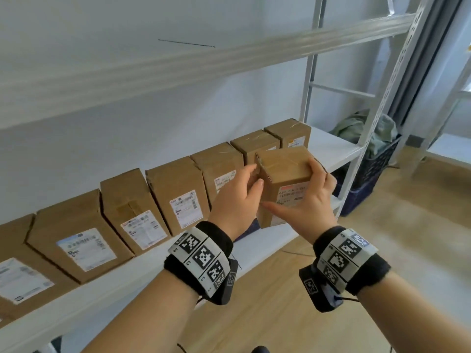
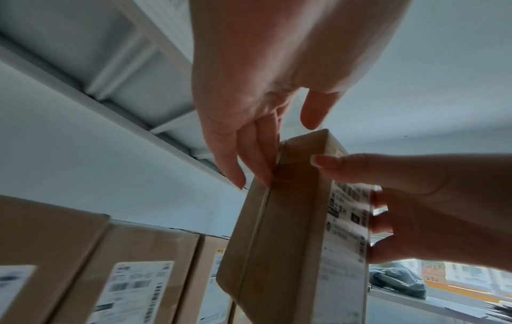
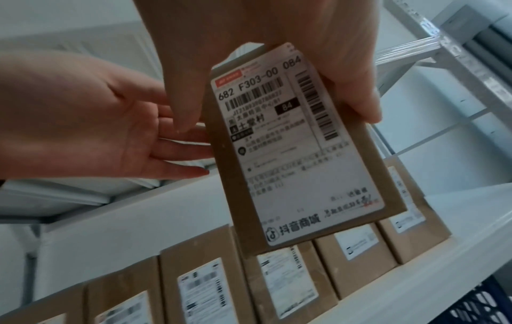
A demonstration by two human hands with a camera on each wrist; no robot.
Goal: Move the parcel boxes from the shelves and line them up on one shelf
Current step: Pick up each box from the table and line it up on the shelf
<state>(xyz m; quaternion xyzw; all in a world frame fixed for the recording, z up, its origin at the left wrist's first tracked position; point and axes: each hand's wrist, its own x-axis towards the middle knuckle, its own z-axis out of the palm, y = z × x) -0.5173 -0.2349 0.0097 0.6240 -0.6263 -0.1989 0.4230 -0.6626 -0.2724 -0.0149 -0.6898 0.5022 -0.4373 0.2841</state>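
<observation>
A brown parcel box with a white shipping label is held up in the air, in front of the right end of a row of several like boxes standing on the white shelf. My right hand grips it, thumb across the labelled front and fingers over its right side. My left hand lies with straight fingers against the box's left side, thumb apart. The left wrist view shows those fingers along the box's edge. In the right wrist view the label faces the camera.
The upper shelf beam crosses just above the row. A perforated upright post stands at the shelf's right end. Beyond it sits a blue crate with green cloth on the wooden floor. Bare shelf shows right of the last box.
</observation>
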